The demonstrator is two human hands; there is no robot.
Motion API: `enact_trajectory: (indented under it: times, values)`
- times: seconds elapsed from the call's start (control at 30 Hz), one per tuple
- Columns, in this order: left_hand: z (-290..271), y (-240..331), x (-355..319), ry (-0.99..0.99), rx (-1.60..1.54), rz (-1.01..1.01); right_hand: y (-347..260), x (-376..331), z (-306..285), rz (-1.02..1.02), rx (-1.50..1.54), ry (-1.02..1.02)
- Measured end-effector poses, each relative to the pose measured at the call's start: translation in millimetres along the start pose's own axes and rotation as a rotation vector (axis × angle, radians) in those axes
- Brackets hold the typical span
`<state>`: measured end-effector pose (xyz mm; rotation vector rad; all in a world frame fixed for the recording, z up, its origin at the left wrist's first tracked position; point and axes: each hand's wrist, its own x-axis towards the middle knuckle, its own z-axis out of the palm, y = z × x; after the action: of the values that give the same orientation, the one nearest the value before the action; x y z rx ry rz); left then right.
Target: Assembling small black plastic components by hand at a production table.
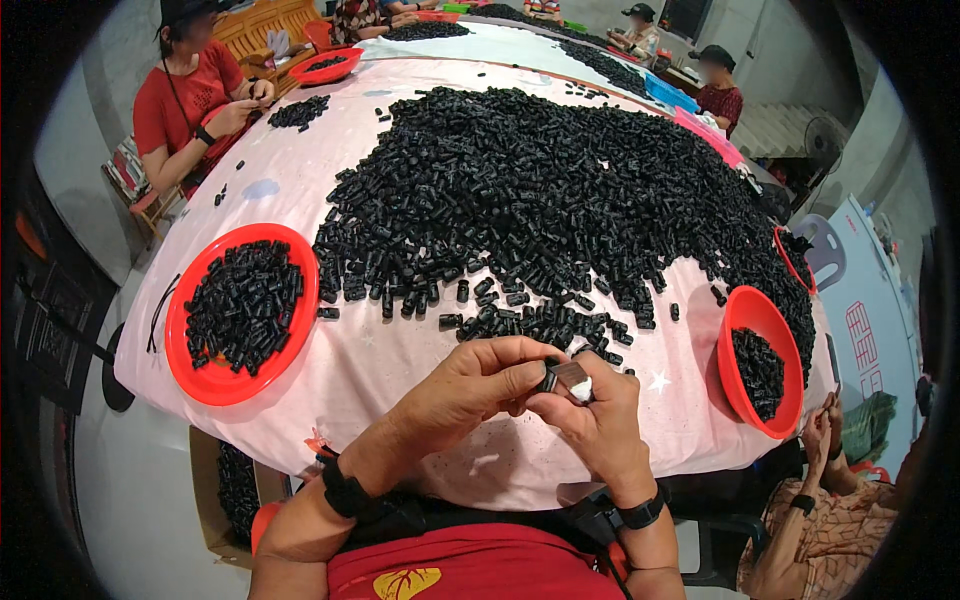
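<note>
Pink-covered surface [672, 420] is carrying black heap [520, 190]. Left red bowl [228, 386] and right red bowl [750, 308] are flanking near side, probably keeping pieces contained within reach. Left hand [470, 385] is meeting right hand [602, 420] above near edge, left fingers [518, 380] pinching nearly closed on black piece [548, 376], likely for steadiness; right fingers curling beside it, grip unclear.

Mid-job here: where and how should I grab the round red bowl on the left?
Probably by the near rim of the red bowl, coming from the person's side: the round lip is bare there, while black pieces fill its middle and the big pile crowds its right edge. Best keep it level, as it is open-topped and loaded.
</note>
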<state>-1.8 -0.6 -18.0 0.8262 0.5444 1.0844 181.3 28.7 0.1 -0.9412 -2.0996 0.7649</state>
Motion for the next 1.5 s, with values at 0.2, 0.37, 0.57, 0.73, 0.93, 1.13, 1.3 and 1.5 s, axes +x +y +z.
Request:
enact_trajectory:
  times: [0.2, 0.37, 0.57, 0.73, 0.93, 1.13, 1.3, 1.5]
  values:
    - [-1.7, 0.5, -0.7, -0.032, 0.027, -0.020, -0.6, 1.2, 0.1, 0.031, 0.034, -0.036]
    - [-1.2, -1.2, -0.4, -0.032, 0.004, -0.018, 1.0, 0.5, 0.9, 0.035, 0.046, -0.045]
    - [-2.0, -0.4, -0.2, -0.052, -0.008, -0.016, 5.8, -0.7, 3.9, 0.035, 0.070, -0.044]
    - [-2.3, -1.3, 0.6, -0.041, -0.012, -0.012, 4.1, -0.5, 4.6, 0.038, 0.059, -0.037]
    - [-2.7, -0.6, 0.6, -0.029, -0.011, -0.025, 0.6, -0.2, 5.7, 0.018, 0.053, -0.014]
    - [-2.9, -2.0, 0.3, -0.022, -0.017, -0.020, 5.4, -0.8, 4.4, 0.035, 0.045, -0.040]
    - [-5.3, -4.3, 1.0, -0.035, -0.036, -0.011, 6.5, -1.1, 5.5, 0.052, 0.051, -0.033]
    - [-3.1, -3.0, 0.3, -0.032, -0.072, -0.014, 4.9, -0.2, 5.7, 0.030, 0.038, -0.033]
